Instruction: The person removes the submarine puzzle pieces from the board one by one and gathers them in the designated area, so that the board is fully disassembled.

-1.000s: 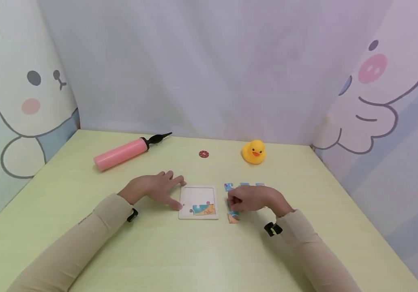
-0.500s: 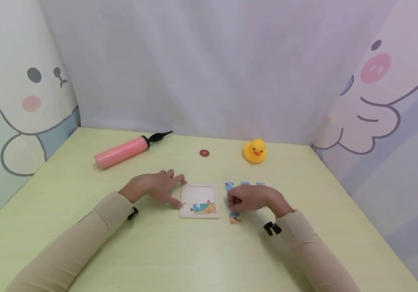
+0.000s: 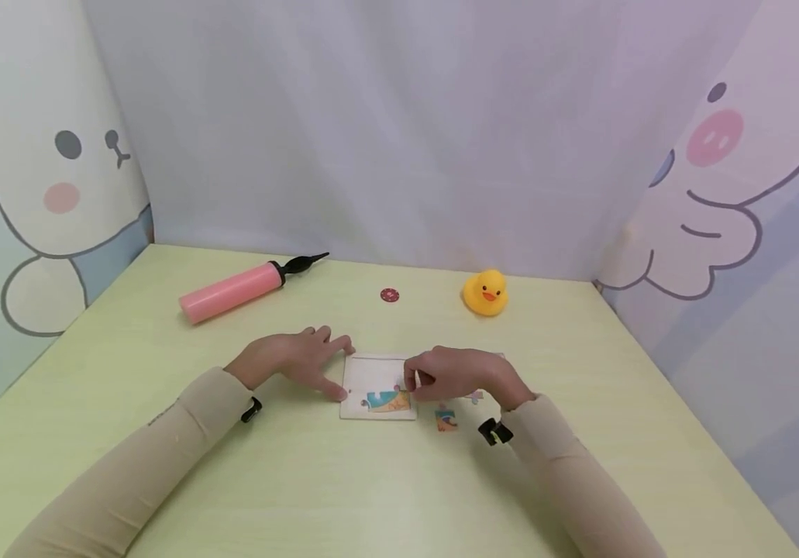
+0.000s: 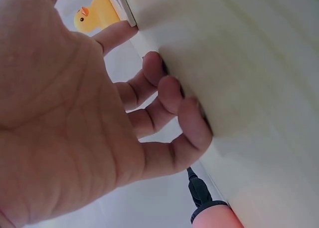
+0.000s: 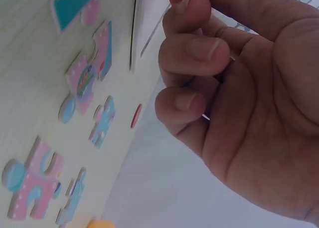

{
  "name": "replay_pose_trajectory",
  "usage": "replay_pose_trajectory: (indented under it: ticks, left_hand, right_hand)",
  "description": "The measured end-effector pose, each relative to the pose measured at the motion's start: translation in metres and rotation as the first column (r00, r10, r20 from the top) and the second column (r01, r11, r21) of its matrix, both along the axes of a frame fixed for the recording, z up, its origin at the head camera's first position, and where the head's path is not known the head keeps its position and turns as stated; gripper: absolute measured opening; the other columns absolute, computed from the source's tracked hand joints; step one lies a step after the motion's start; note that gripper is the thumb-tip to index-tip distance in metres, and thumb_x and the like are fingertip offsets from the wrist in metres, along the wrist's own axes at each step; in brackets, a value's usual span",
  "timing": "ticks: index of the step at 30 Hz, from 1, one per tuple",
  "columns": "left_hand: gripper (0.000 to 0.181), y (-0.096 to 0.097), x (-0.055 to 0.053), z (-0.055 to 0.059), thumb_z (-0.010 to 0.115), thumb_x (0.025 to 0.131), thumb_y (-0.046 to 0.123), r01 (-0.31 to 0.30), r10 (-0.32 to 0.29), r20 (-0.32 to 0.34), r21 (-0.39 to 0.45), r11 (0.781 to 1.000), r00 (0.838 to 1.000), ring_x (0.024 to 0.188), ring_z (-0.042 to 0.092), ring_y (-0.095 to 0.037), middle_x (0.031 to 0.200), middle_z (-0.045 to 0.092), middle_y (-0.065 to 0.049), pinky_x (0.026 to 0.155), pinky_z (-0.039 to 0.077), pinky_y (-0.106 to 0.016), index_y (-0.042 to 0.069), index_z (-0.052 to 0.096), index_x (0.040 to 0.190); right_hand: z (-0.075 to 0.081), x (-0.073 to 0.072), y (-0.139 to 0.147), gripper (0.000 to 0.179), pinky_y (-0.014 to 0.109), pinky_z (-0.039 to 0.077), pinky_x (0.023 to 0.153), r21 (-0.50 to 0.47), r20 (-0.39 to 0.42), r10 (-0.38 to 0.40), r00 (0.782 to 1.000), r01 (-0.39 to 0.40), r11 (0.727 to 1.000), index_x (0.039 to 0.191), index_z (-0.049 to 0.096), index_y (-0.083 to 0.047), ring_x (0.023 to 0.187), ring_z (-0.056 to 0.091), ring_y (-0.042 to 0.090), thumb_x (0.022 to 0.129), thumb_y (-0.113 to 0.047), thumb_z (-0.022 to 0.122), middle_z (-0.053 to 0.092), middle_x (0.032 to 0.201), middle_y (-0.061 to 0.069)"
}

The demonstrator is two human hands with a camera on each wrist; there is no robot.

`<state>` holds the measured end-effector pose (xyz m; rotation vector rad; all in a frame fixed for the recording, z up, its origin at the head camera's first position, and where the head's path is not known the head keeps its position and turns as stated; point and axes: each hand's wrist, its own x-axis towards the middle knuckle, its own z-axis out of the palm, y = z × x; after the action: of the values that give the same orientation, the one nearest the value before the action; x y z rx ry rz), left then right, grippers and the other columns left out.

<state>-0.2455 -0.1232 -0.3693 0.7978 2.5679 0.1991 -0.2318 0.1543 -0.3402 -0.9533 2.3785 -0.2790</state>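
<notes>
A square wooden puzzle board (image 3: 378, 368) lies flat on the table, with joined teal and sandy pieces (image 3: 388, 401) in its lower right part. My left hand (image 3: 301, 360) rests at its left side, thumb on the lower left corner and a fingertip at the upper left corner. In the left wrist view, the other fingers (image 4: 194, 123) bend loosely against the tabletop. Over the board's right edge, my right hand (image 3: 451, 373) pinches a puzzle piece, mostly hidden behind the fingers. The right wrist view shows its other fingers (image 5: 187, 56) curled.
Several loose puzzle pieces (image 5: 37, 183) lie right of the board, one orange-and-blue piece (image 3: 445, 420) nearest me. Farther back are a pink hand pump (image 3: 232, 293) with a black nozzle, a red chip (image 3: 390, 295) and a yellow rubber duck (image 3: 486, 293). A pale curtain (image 3: 385, 155) hangs behind.
My right hand has moved left from the loose pieces to the board's right edge, its fingers still pinched. The left hand stays at the board's left side.
</notes>
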Motion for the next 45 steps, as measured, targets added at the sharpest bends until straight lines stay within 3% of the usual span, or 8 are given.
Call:
replay_pose_trajectory:
  ticks: [7, 14, 21, 30, 36, 41, 45]
  left_hand:
    - [0.076, -0.001, 0.0, -0.005, 0.069, 0.084, 0.065, 0.0, 0.0, -0.005, 0.006, 1.0, 1.0, 0.106, 0.048, -0.03, 0.117, 0.046, -0.012, 0.088, 0.046, -0.051, 0.023, 0.038, 0.139]
    - [0.078, -0.001, -0.002, -0.001, 0.068, 0.083, 0.066, -0.003, 0.003, -0.016, -0.007, 1.0, 1.0, 0.103, 0.048, -0.029, 0.113, 0.046, -0.012, 0.085, 0.045, -0.047, 0.02, 0.038, 0.138]
    - [0.076, 0.001, -0.004, 0.001, 0.068, 0.084, 0.066, 0.008, -0.008, -0.019, -0.024, 1.0, 1.0, 0.101, 0.048, -0.029, 0.112, 0.046, -0.012, 0.083, 0.045, -0.045, 0.017, 0.039, 0.134]
    - [0.075, 0.0, -0.004, 0.002, 0.069, 0.083, 0.065, -0.006, 0.006, -0.007, -0.016, 1.0, 1.0, 0.101, 0.048, -0.03, 0.113, 0.046, -0.012, 0.082, 0.045, -0.045, 0.016, 0.04, 0.133]
    - [0.075, 0.0, -0.003, 0.0, 0.07, 0.083, 0.064, -0.011, 0.011, 0.002, -0.002, 1.0, 1.0, 0.101, 0.048, -0.029, 0.114, 0.046, -0.013, 0.082, 0.045, -0.045, 0.016, 0.041, 0.133]
    - [0.074, -0.001, -0.003, -0.003, 0.069, 0.083, 0.066, -0.006, 0.006, 0.005, -0.006, 1.0, 1.0, 0.102, 0.048, -0.029, 0.114, 0.047, -0.012, 0.083, 0.045, -0.046, 0.017, 0.042, 0.132]
    - [0.075, -0.001, -0.004, -0.003, 0.069, 0.082, 0.067, -0.007, 0.006, -0.013, -0.013, 1.0, 1.0, 0.102, 0.049, -0.028, 0.115, 0.048, -0.011, 0.084, 0.045, -0.046, 0.017, 0.042, 0.132]
  right_hand:
    - [-0.007, 0.002, -0.028, 0.025, 0.026, 0.044, 0.067, 0.027, 0.031, -0.01, 0.999, 0.009, 1.0, 0.115, 0.059, -0.019, 0.069, 0.053, 0.009, 0.095, -0.028, 0.07, 0.06, 0.079, -0.004]
    - [-0.012, 0.004, -0.037, 0.023, 0.026, 0.04, 0.064, 0.031, 0.007, -0.021, 1.0, 0.02, 0.999, 0.106, 0.055, -0.021, 0.065, 0.047, 0.01, 0.091, -0.023, 0.071, 0.052, 0.072, -0.003]
    - [-0.012, 0.004, -0.038, 0.023, 0.027, 0.044, 0.069, 0.038, -0.003, -0.009, 1.0, 0.009, 0.999, 0.103, 0.055, -0.02, 0.072, 0.053, 0.012, 0.091, -0.025, 0.073, 0.058, 0.079, -0.003]
    - [-0.011, 0.003, -0.04, 0.023, 0.026, 0.042, 0.068, 0.036, -0.003, -0.016, 1.0, 0.016, 0.999, 0.101, 0.051, -0.02, 0.071, 0.051, 0.012, 0.093, -0.024, 0.072, 0.055, 0.077, -0.002]
    - [-0.009, 0.002, -0.039, 0.007, 0.027, 0.042, 0.067, 0.005, 0.077, -0.045, 0.996, 0.045, 0.999, 0.098, 0.052, -0.017, 0.063, 0.049, 0.012, 0.103, -0.019, 0.057, 0.055, 0.071, 0.0]
    - [-0.006, 0.001, -0.031, 0.011, 0.025, 0.041, 0.067, -0.04, 0.175, -0.001, 0.985, 0.008, 0.999, 0.094, 0.051, -0.015, 0.062, 0.048, 0.01, 0.105, -0.018, 0.052, 0.058, 0.074, 0.001]
    - [0.003, -0.001, -0.026, 0.014, 0.025, 0.039, 0.064, -0.063, 0.19, 0.03, 0.981, -0.018, 0.998, 0.094, 0.05, -0.013, 0.06, 0.044, 0.011, 0.106, -0.018, 0.049, 0.056, 0.073, -0.001]
